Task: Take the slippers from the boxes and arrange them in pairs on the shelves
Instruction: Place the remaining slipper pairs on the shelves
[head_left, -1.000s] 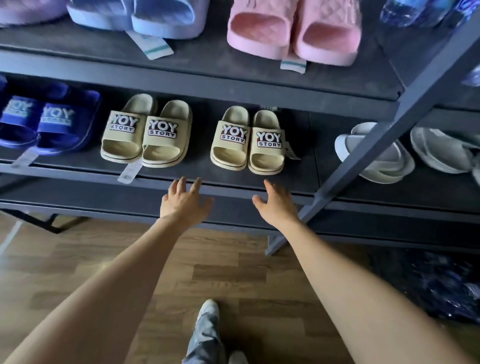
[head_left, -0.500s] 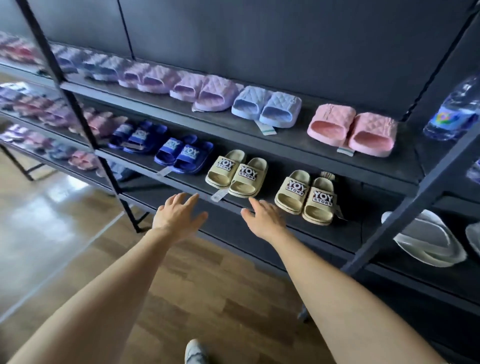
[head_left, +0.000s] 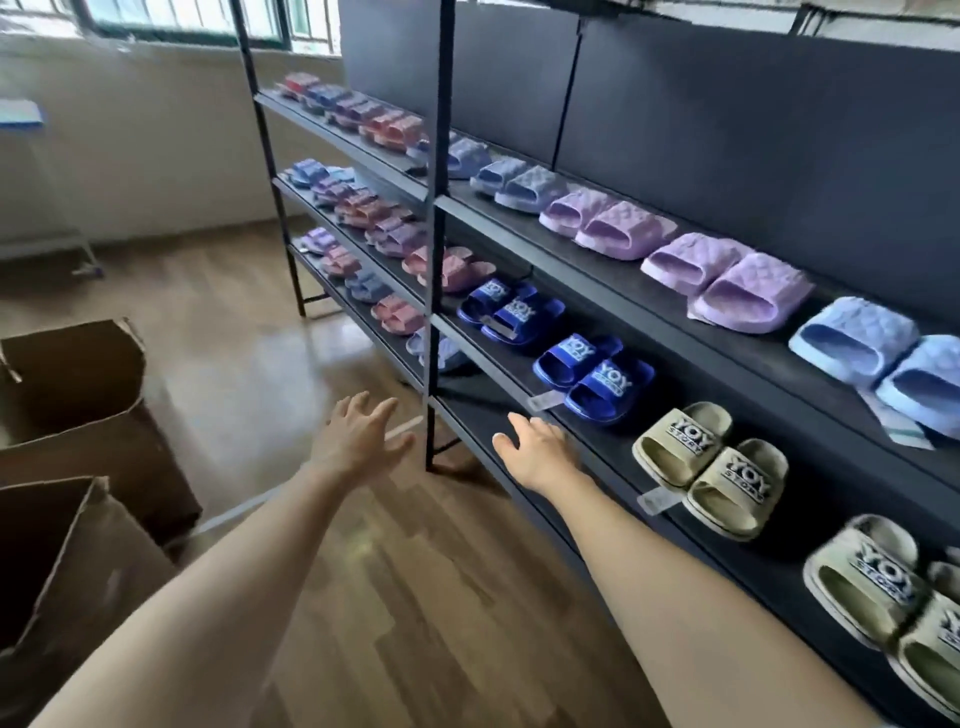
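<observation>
Both my hands are empty with fingers spread. My left hand (head_left: 358, 439) hovers over the wooden floor, left of the dark shelf unit (head_left: 597, 436). My right hand (head_left: 535, 449) is in front of the middle shelf's front edge. On that shelf stand a beige pair of slippers (head_left: 711, 467), a second beige pair (head_left: 883, 608) and two blue pairs (head_left: 592, 376). Purple pairs (head_left: 727, 280) and a light blue pair (head_left: 883, 364) line the upper shelf. Two open cardboard boxes (head_left: 78, 415) stand on the floor at the left; their insides are hidden.
A black upright post (head_left: 439, 234) of the shelving stands just beyond my hands. More pink and purple slippers fill the far shelves (head_left: 363, 208). A pale wall with a window lies beyond. Wooden floor (head_left: 260, 364) stretches between the boxes and the shelves.
My view has swung left along the shelves, bringing the cardboard boxes and far wall into sight. Both hands stay empty and spread and have drifted left, away from the beige pairs.
</observation>
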